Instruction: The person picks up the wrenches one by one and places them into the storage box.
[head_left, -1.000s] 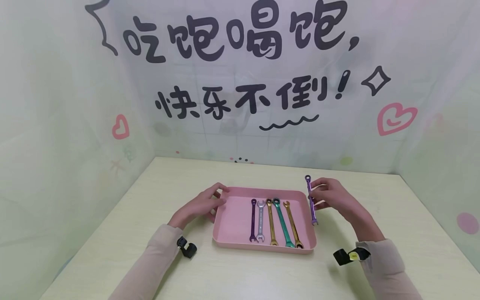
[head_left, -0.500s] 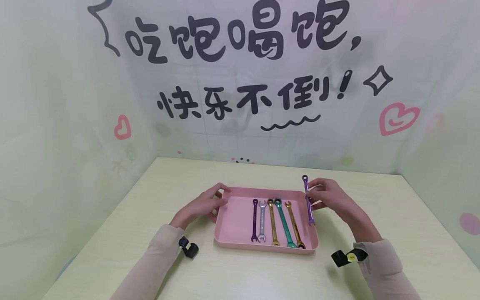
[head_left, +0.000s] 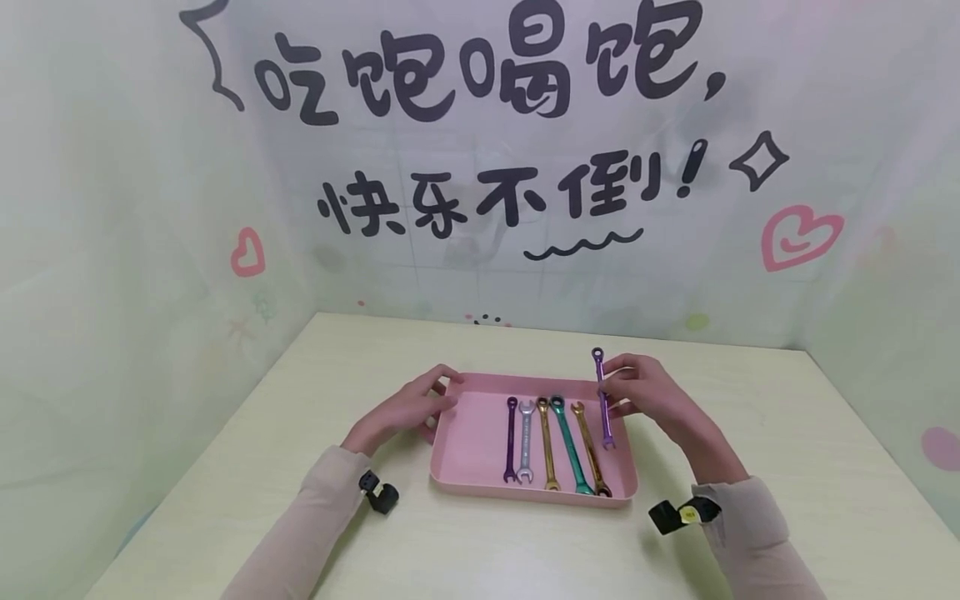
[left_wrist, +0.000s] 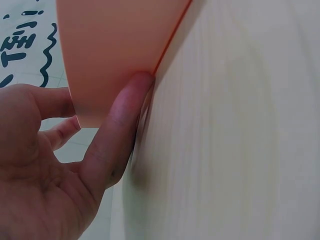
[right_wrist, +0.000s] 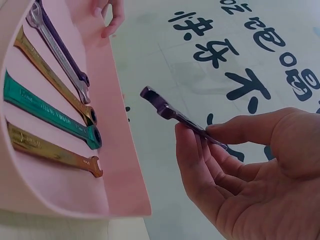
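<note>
My right hand [head_left: 643, 385] pinches a purple combination wrench [head_left: 603, 408] between thumb and fingers, over the right end of the pink tray [head_left: 480, 490]. The wrench stands nearly upright in the head view, ring end up and open end down. In the right wrist view its open end [right_wrist: 161, 104] points away from the fingers. Inside the tray lie a dark purple wrench [head_left: 512, 442], a silver one [head_left: 526, 442], a gold one [head_left: 547, 446], a green one [head_left: 572, 446] and another gold one [head_left: 591, 450], side by side. My left hand [head_left: 405, 406] grips the tray's back left corner, thumb [left_wrist: 120, 120] along its wall.
The tray rests on a pale wooden table [head_left: 480, 558]. A printed cloth [head_left: 480, 292] with black lettering hangs behind and along both sides. Bare tray floor [head_left: 472, 442] shows left of the wrenches.
My right hand has carried the purple wrench leftward, from beyond the tray's right rim to over its right end. My left hand stays at the tray's corner.
</note>
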